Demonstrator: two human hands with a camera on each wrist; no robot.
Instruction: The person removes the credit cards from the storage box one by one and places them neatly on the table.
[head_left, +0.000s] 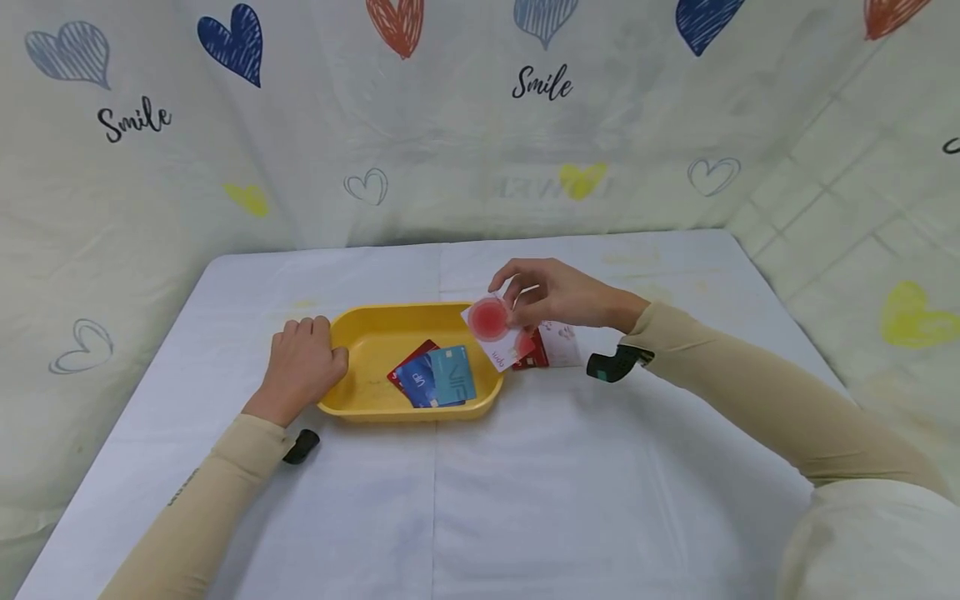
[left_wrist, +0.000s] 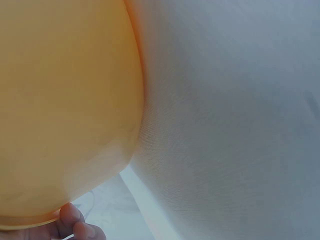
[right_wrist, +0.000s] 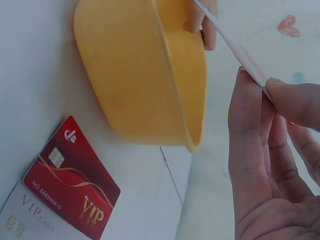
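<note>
My left hand [head_left: 303, 367] grips the left end of a yellow plastic tray [head_left: 367, 333], its fingertips [left_wrist: 71, 214] showing at the rim in the left wrist view. Inside the tray lie a red card [head_left: 400, 367], a dark blue card [head_left: 417, 381] and a teal VIP card [head_left: 453, 374], overlapping one another. Over the tray's right end, my right hand [head_left: 562, 292] pinches a white card with pink circles [head_left: 498, 348] between thumb and fingers. The right wrist view shows this card edge-on, clear of the tray.
Right of the tray, a red VIP card [right_wrist: 75, 175] overlaps a white VIP card [right_wrist: 24, 210] on the table. A white cloth [head_left: 525, 483] covers the table. Behind it hangs a pale sheet [head_left: 450, 108] printed with hearts and "Smile".
</note>
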